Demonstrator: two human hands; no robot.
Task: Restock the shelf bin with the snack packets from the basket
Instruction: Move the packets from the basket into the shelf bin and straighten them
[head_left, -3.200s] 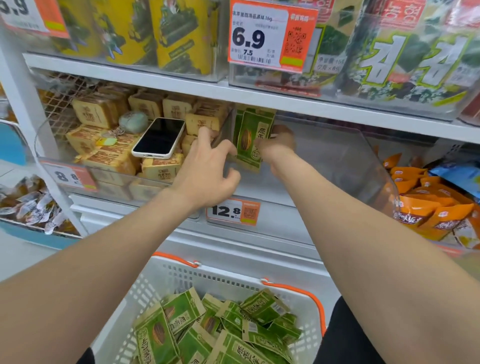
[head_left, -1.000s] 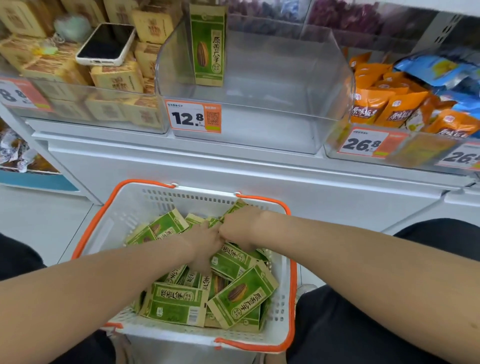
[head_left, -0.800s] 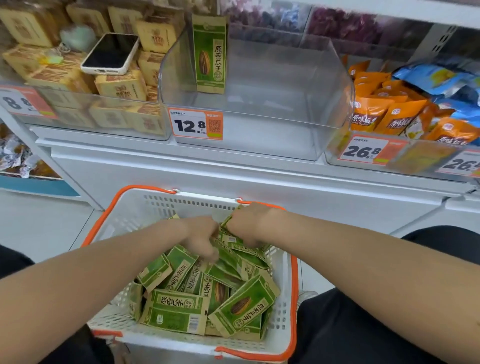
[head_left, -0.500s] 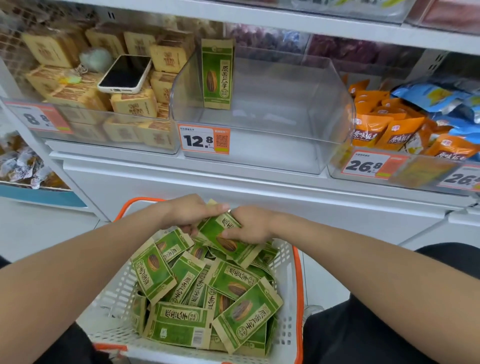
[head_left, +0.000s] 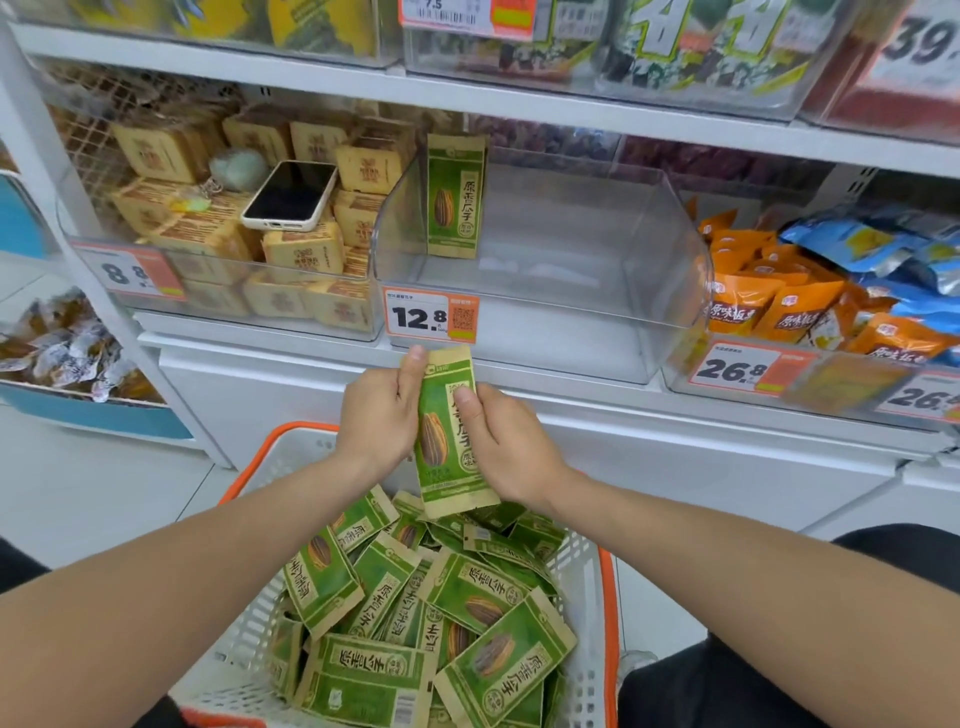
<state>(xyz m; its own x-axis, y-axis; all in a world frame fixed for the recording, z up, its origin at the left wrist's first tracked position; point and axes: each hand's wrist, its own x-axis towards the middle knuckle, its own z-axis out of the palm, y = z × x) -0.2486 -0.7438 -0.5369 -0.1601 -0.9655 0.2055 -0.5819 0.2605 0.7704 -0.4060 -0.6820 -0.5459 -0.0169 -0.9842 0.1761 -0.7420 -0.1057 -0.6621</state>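
I hold one green snack packet upright above the basket, below the bin's front. My left hand grips its left edge and my right hand grips its right edge with the thumb on its face. The white basket with orange rim sits low in the middle, with several green packets piled in it. The clear shelf bin stands above, marked 12.8. One green packet stands upright against its left wall.
A phone lies on tan snack packs in the left bin. Orange packets and blue packets fill the right bin, priced 26.8. A white shelf ledge juts out between basket and bin. Another shelf runs overhead.
Both hands rose out of the basket with one green packet, now held upright between them just below the bin. The view tilted up towards the shelf.
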